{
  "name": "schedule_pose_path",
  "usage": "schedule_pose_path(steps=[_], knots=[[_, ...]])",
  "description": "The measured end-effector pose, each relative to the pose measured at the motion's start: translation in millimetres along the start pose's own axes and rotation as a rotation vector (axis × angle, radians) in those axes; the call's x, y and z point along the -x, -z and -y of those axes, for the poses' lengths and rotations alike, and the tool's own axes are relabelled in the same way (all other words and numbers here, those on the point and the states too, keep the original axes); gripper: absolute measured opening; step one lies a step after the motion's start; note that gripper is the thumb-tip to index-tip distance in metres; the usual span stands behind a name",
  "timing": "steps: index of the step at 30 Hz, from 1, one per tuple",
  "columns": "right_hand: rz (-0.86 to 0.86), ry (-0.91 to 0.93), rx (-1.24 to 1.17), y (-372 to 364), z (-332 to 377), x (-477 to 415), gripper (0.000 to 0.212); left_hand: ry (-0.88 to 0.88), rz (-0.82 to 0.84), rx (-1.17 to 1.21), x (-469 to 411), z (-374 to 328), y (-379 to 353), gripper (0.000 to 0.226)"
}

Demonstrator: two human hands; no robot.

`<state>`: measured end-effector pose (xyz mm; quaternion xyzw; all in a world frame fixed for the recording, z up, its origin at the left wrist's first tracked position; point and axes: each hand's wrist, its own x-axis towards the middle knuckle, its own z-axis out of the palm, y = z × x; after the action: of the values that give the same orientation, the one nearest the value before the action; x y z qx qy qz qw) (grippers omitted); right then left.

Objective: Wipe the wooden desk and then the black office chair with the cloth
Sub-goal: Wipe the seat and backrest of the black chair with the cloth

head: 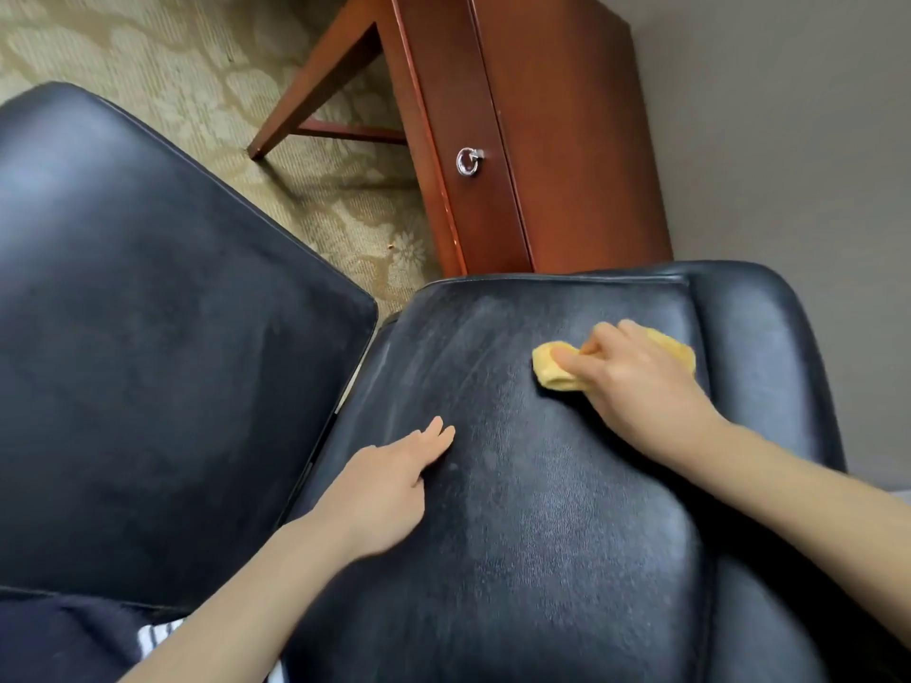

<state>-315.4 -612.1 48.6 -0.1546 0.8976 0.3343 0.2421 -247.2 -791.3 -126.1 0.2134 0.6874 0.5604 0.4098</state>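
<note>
Here the small, bunched-up yellow cloth point(554, 374) lies on the upper part of a padded cushion of the black leather office chair point(532, 510). It is pressed under the person's right hand point(641, 382), whose fingers curl over it while the thumb pinches its near edge. The cloth looks light, soft and limp, so I'd judge it is best gathered into a pad under the palm, as it is now; held by a corner it would only trail. The leather looks smooth and a little slick, with pale dull streaks, and the padding should give under pressure, so firm, flat strokes would suit. The left hand point(389, 490) rests flat lower on the same cushion, fingers straight, holding nothing, likely steadying a chair that may swivel. A second broad black cushion point(148, 337) lies to the left; I can't tell which is seat and which is back. Beyond stands the reddish wooden desk point(567, 140) with a silver ring pull point(468, 161), on patterned beige carpet point(172, 66) by a grey wall point(788, 140).
</note>
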Motion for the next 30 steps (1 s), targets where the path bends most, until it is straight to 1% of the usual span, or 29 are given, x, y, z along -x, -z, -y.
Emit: schedule_pose_path(steps=[4, 9, 11, 12, 17, 21, 25, 28, 30], knots=[[-0.061, -0.025, 0.043, -20.9, -2.4, -70.8, 0.028, -0.012, -0.023, -0.029, 4.9, 5.8, -5.0, 0.064], [-0.051, -0.124, 0.054, -37.2, 28.4, -129.0, 0.025, 0.012, -0.078, 0.027, 10.3, 11.4, -12.5, 0.062], [-0.023, -0.136, 0.011, -42.9, 46.4, -135.6, 0.037, 0.047, -0.113, 0.078, 11.9, 13.3, -10.6, 0.058], [0.003, -0.114, 0.008, -46.3, 55.8, -135.1, 0.038, 0.068, -0.139, 0.097, 12.3, 14.8, -8.1, 0.057], [0.107, 0.100, -0.067, -66.0, 115.6, -102.0, 0.033, 0.173, -0.230, 0.119, 14.8, 20.9, 21.8, 0.051], [0.188, 0.239, -0.116, -68.5, 151.4, -61.6, 0.031, 0.207, -0.289, -0.027, 14.2, 15.4, 53.0, 0.057], [0.245, 0.336, -0.194, -52.6, 168.3, -19.5, 0.034, 0.173, -0.227, -0.071, 1.0, -3.7, 63.7, 0.061], [0.297, 0.437, -0.246, -35.8, 173.0, 18.0, 0.034, 0.123, -0.146, 0.026, -12.4, -20.2, 51.4, 0.053], [0.318, 0.485, -0.257, -27.1, 167.6, 43.2, 0.030, 0.084, -0.074, 0.089, -21.6, -28.5, 37.0, 0.054]])
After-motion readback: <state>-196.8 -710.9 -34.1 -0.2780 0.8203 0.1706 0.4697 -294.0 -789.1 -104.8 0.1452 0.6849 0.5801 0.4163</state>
